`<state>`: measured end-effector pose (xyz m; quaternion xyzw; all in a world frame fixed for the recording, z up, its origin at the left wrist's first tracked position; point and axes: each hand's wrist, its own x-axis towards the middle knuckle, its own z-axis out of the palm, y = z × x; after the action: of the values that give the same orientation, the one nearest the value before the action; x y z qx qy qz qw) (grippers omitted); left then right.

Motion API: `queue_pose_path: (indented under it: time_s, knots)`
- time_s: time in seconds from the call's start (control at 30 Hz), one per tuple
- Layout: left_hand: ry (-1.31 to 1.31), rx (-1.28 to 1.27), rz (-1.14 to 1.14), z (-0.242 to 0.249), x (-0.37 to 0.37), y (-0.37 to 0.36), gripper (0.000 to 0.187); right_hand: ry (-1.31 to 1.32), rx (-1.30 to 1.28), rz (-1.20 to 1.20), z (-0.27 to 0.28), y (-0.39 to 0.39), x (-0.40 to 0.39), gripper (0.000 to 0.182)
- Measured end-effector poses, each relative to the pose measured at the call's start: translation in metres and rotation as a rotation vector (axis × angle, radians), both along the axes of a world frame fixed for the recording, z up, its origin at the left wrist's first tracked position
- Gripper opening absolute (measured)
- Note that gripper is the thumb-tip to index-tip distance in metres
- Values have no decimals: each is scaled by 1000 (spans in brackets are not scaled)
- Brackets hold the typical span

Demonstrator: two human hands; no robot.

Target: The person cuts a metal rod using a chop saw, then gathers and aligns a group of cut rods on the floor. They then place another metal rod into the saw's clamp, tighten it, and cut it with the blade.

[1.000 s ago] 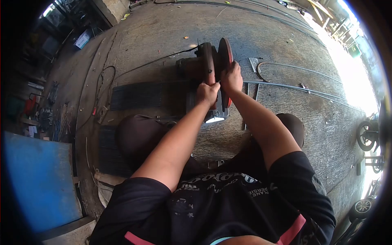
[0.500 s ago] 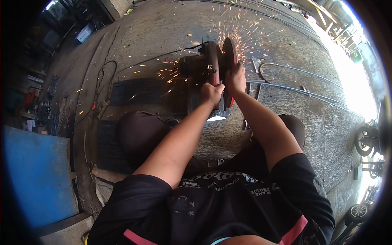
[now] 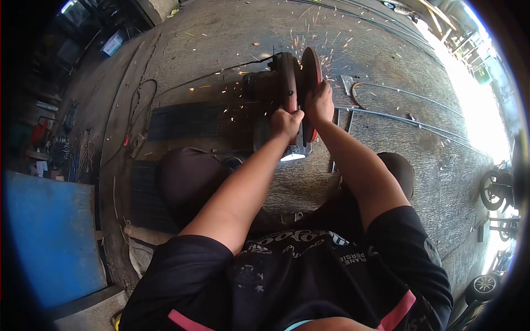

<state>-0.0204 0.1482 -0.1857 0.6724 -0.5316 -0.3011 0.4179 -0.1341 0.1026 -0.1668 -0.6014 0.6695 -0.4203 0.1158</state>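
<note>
A cut-off saw [image 3: 289, 83] stands on the floor in front of my knees, its round red-edged guard [image 3: 312, 66] on the right side. My left hand [image 3: 287, 122] is wrapped round the saw's handle. Against the lower part of the guard rests my right hand [image 3: 320, 105], thumb and fingers about its edge; some fingers are hidden. Orange sparks [image 3: 326, 52] fly up beyond the guard, with a few to the left. Thin metal rods [image 3: 381, 115] run rightward over the floor from beside my right hand. The cutting point is hidden behind the guard.
A dark ribbed mat [image 3: 182, 122] lies left of the saw, near a power cable [image 3: 207, 74]. At the lower left is a blue panel [image 3: 52, 237]. Long rods [image 3: 381, 27] cross the far floor. Motorcycle wheels [image 3: 486, 284] stand at the right edge.
The sparks have thinned and spread less, both beyond the guard and to the left. The saw head sits slightly higher. Both hands stay where they were on it.
</note>
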Motion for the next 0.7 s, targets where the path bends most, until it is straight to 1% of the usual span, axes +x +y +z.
queue_pose_path:
  time_s: [0.03,0.1,0.23,0.33,0.43,0.5,0.6,0.63,0.67,0.7]
  knots:
    - [0,0,0,0,-1,1,46,-2,1,-5,1,1,0,44]
    - [44,-93,28,3,-2,4,45,-4,1,-10,1,1,0,45]
    - [27,-46,21,1,-1,1,45,3,-31,-12,-1,1,0,46]
    - [69,-35,-8,3,0,2,48,6,-29,-12,-1,1,1,46]
    - [82,-38,0,4,-2,4,47,9,-23,-10,1,2,0,46]
    - [88,-94,33,4,-4,4,44,10,-14,-10,0,2,0,46]
    - [101,-74,34,6,-4,6,44,-12,-30,0,-5,-1,0,41]
    - [102,-73,34,7,-4,7,44,-19,-74,20,-7,-1,0,37]
    - [72,-86,38,8,-4,8,44,-26,-118,41,-9,-3,-1,34]
    - [42,-99,42,9,-3,8,44,-27,-118,40,-12,-5,-3,34]
